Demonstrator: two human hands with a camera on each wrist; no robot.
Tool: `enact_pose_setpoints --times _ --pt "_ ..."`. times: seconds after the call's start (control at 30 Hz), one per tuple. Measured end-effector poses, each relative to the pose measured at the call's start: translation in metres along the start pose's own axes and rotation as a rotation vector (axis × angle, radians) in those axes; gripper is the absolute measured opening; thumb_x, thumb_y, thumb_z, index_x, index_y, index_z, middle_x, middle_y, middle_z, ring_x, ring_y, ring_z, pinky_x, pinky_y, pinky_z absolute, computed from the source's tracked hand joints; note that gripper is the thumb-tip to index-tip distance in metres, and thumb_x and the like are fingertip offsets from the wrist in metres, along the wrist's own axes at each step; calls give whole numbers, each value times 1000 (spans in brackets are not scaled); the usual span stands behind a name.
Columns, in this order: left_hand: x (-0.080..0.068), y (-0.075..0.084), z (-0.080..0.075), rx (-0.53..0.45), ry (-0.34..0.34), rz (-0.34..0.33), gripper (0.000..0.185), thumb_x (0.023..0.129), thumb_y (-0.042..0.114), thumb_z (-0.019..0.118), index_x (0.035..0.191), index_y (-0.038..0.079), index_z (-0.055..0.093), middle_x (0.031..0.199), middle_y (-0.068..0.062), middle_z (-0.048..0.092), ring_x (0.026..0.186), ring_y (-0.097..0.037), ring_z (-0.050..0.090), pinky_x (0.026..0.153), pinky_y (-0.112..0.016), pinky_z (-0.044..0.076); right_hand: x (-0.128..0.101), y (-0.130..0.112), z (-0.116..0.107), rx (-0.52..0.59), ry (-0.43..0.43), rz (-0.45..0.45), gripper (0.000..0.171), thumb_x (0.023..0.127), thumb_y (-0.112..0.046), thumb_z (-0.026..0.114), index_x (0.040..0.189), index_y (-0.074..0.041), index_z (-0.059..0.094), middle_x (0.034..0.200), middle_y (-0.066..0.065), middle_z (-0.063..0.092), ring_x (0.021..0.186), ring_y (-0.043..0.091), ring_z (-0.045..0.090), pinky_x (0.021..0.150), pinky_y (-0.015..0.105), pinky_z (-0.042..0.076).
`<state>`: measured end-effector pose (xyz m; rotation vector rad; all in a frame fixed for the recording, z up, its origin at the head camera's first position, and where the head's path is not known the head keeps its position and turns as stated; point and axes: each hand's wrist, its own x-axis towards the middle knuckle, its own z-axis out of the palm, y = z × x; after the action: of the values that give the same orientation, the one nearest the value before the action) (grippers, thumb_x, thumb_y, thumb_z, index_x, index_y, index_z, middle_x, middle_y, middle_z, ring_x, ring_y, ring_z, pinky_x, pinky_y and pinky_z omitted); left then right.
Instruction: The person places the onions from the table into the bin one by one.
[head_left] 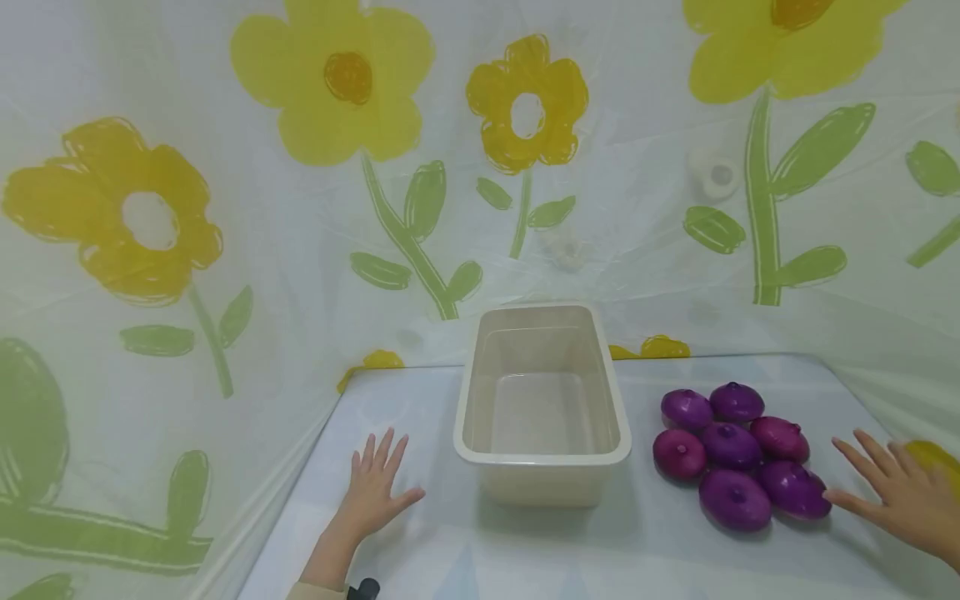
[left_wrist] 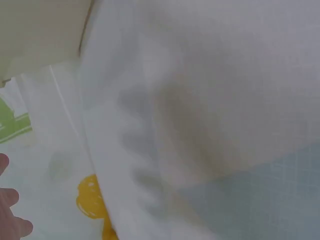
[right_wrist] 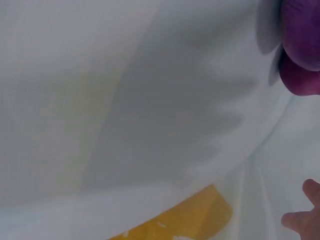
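Several glossy purple onions [head_left: 733, 446] lie bunched together on the right of the table. To their right, my right hand [head_left: 896, 492] is spread with straight fingers and holds nothing; its thumb tip is close to the nearest onion. Left of the onions stands a deep beige plastic bin [head_left: 540, 483] with nothing inside. My left hand [head_left: 375, 487], fingers spread and holding nothing, is to the left of the bin. Only fingertips [left_wrist: 11, 220] show at the edge of the left wrist view. In the right wrist view, fingertips [right_wrist: 300, 220] and two onions [right_wrist: 305, 35] appear at the right edge.
A pale cloth covers the table [head_left: 405, 400]. Behind and beside it hangs a white curtain [head_left: 637, 208] printed with yellow flowers and green leaves. The bin stands toward the table's back edge. A dark band [head_left: 365, 589] shows at my left wrist.
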<state>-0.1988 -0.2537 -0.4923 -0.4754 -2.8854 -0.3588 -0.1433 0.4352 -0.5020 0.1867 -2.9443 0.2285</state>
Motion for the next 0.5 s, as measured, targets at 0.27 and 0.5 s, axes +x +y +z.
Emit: enact_pose_setpoints --times 0.27,0.5 --pt "11 19 -16 -301 15 19 84 81 42 63 145 7 21 149 -17 22 136 -43 14 105 -63 14 3 -11 9 204 67 -52 84 87 -34 59 147 -8 6 146 33 5 115 63 20 84 78 8" --pt "24 39 -32 -576 0 44 81 83 41 61 147 14 19 149 -14 24 136 -37 22 103 -60 23 2 -24 16 495 7 -35 78 90 -20 56 146 -1 4 140 42 4 126 60 -3 89 76 -4"
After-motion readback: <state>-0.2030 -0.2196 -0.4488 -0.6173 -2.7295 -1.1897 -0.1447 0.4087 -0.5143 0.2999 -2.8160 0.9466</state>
